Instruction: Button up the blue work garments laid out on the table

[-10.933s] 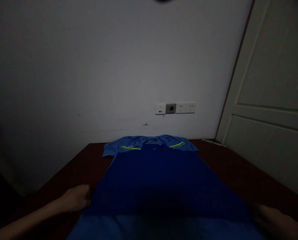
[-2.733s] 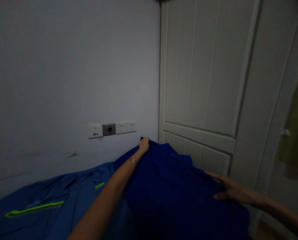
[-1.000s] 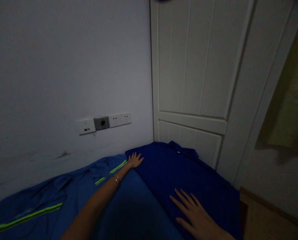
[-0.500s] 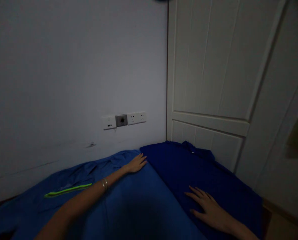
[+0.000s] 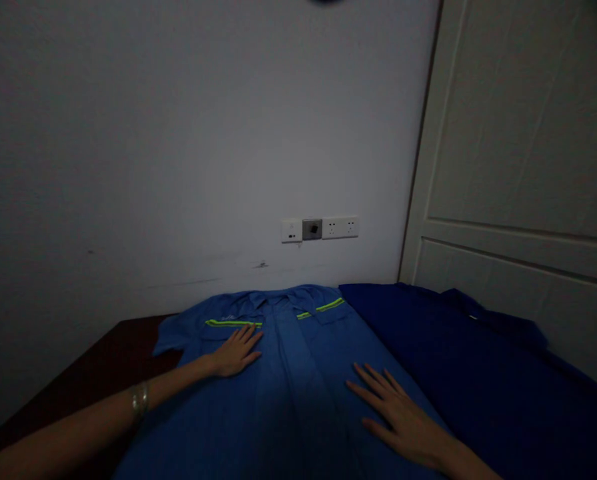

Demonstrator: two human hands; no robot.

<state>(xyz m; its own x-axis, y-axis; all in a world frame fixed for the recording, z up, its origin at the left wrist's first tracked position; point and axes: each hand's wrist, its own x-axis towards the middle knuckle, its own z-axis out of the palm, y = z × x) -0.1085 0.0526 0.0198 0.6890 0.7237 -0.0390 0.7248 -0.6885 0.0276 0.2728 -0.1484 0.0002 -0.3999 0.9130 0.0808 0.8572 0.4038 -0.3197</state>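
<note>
The dark red table bears the dark blue shirt and, just to its left, the light blue shirt, spread face up near the wall. The lighter one looks thin and soft — likely light, quick to crease, best held at shoulders or hem. Left hand and right hand seem to rest on it, fingers spread — pinching nothing.

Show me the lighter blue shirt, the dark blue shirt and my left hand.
Lighter blue shirt (image 5: 301,377): head view, on its front.
Dark blue shirt (image 5: 478,370): head view, on its body.
Left hand (image 5: 232,355): head view, on its back.
</note>
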